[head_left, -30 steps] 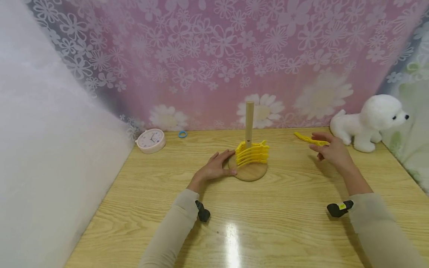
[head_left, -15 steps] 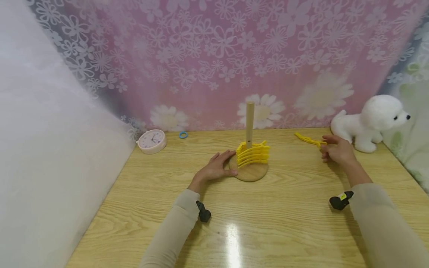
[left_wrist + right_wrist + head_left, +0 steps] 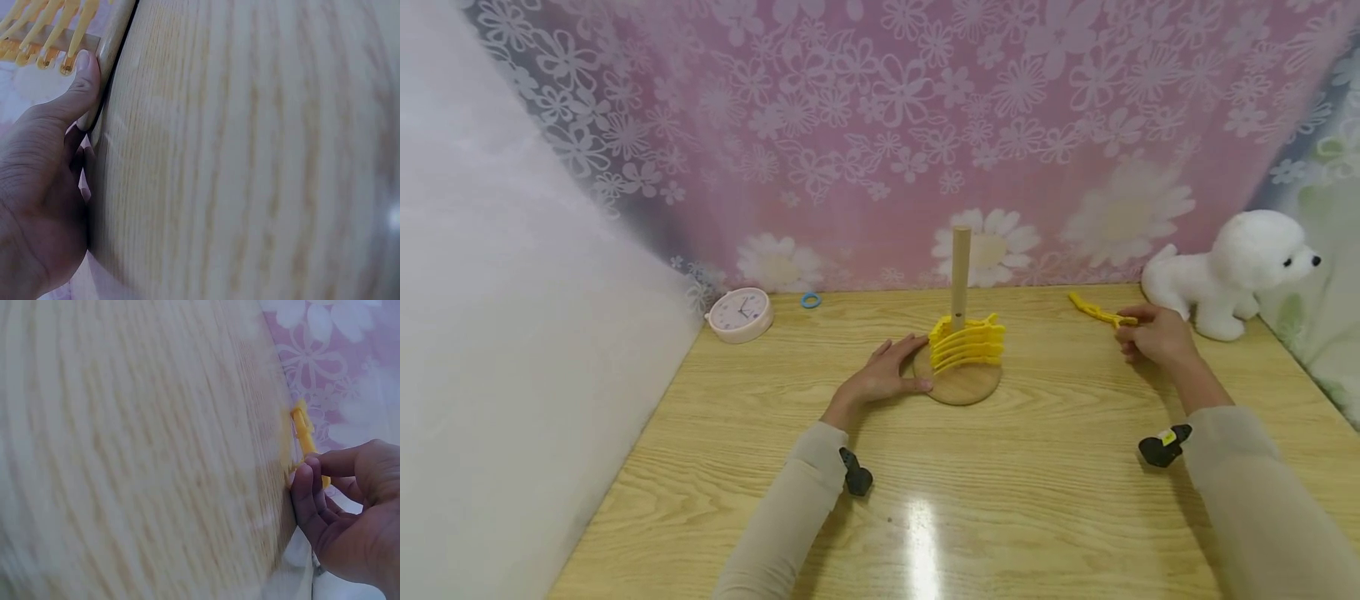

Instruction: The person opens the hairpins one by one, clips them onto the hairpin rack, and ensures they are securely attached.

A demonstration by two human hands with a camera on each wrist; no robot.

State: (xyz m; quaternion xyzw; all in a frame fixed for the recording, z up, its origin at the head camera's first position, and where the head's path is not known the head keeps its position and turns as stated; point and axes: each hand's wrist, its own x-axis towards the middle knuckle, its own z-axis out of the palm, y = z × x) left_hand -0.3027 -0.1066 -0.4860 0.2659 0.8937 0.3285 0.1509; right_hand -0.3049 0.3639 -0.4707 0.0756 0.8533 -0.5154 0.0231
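My right hand (image 3: pixel 1159 336) pinches one end of a thin, branched yellow plastic piece (image 3: pixel 1093 312) between thumb and fingers, near the table's back edge. In the right wrist view that yellow piece (image 3: pixel 304 432) points away from the fingertips, its held end partly hidden. My left hand (image 3: pixel 880 375) rests against the left rim of a round wooden base (image 3: pixel 962 388), its fingers fairly straight and the thumb on the near edge. From the base rises an upright wooden pole (image 3: pixel 960 267). Several curved yellow pieces (image 3: pixel 967 346) lie stacked around the pole's lower part.
A pink clock (image 3: pixel 740 315) sits at the back left of the wooden table (image 3: pixel 1015 500), with a small blue ring (image 3: pixel 810 300) to its right. At the back right stands a white plush dog (image 3: pixel 1217 271). Behind the table hangs a pink floral curtain (image 3: pixel 865 142).
My right hand has moved a little right and taken hold of the yellow piece's end. The piece has since shifted slightly to the right. My left hand stays at the base.
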